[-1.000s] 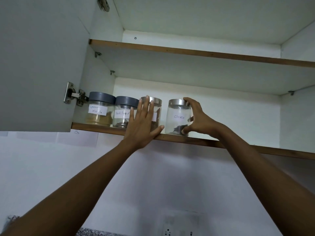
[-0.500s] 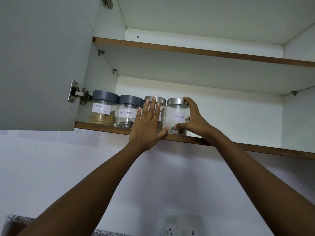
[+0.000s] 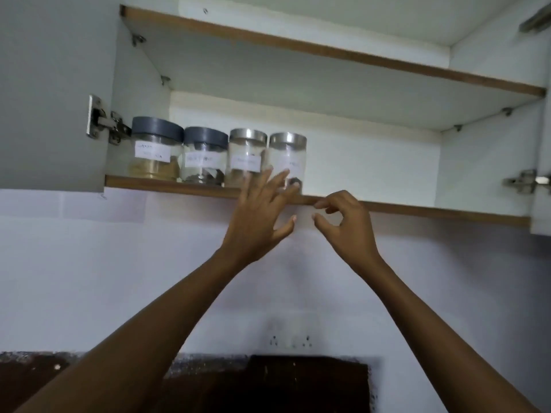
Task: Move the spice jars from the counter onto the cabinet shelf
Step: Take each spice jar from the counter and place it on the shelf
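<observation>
Several labelled glass spice jars stand in a row at the left end of the lower cabinet shelf (image 3: 417,208). Two have grey lids (image 3: 156,149) (image 3: 204,158) and two have steel lids (image 3: 246,158) (image 3: 287,159). My left hand (image 3: 259,213) is just below and in front of the steel-lidded jars, its fingers spread and straight, holding nothing. My right hand (image 3: 343,222) hangs in front of the shelf's wooden edge to the right of the last jar, with loosely curled fingers and nothing in it.
The cabinet's left door (image 3: 50,90) stands open with its hinge (image 3: 104,123) next to the first jar. A second shelf (image 3: 328,55) runs above. A right door hinge (image 3: 524,181) shows at the far right. A wall socket (image 3: 290,341) and dark counter (image 3: 268,383) lie below.
Both hands have come off the steel-lidded jars and dropped below the shelf edge. The rightmost jar now stands close against its neighbour. The view has tilted down, showing the counter.
</observation>
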Demonstrator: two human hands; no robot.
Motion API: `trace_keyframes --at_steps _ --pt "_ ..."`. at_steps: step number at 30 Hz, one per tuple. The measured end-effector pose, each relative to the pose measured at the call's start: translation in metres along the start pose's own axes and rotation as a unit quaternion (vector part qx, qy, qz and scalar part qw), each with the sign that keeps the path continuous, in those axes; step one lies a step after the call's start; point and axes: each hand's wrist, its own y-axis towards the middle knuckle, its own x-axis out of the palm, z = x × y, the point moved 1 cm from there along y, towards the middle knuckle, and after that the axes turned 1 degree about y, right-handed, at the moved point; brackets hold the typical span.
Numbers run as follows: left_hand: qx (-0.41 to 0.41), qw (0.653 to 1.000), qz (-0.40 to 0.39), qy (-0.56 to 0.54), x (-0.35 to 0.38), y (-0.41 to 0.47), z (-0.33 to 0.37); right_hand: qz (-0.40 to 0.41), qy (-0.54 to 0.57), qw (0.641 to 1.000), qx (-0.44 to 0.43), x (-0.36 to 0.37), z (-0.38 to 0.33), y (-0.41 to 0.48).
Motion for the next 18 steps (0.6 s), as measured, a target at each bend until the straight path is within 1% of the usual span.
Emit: trace_keyframes --at_steps 1,3,5,6,9,11,14,18 --pt "-0.009 0.997 0.019 -0.068 -0.003 -0.012 0.018 -0.007 0.005 1.000 0.011 -0.006 -0.007 -0.016" --pt "-0.055 0.980 0.024 -0.188 -0.005 -0.041 0.059 -0.030 0.011 0.998 0.052 -0.025 -0.016 -0.056" --pt "-0.084 0.967 0.023 -0.241 -0.006 -0.064 0.091 -0.061 0.021 0.995 0.078 -0.041 -0.023 -0.089" --pt "-0.086 0.960 0.017 -0.268 -0.004 -0.076 0.107 -0.072 0.018 0.992 0.102 -0.050 -0.025 -0.107" --pt "-0.095 0.940 -0.030 -0.327 -0.001 -0.115 0.156 -0.083 0.024 0.982 0.170 -0.081 -0.028 -0.163" --pt "-0.087 0.926 -0.078 -0.359 0.001 -0.139 0.187 -0.107 0.027 0.967 0.231 -0.102 -0.028 -0.201" --pt "-0.061 0.899 -0.176 -0.396 0.007 -0.177 0.228 -0.176 0.026 0.933 0.312 -0.135 -0.022 -0.252" --pt "-0.056 0.844 -0.305 -0.437 0.021 -0.233 0.282 -0.286 0.000 0.867 0.408 -0.192 -0.001 -0.319"
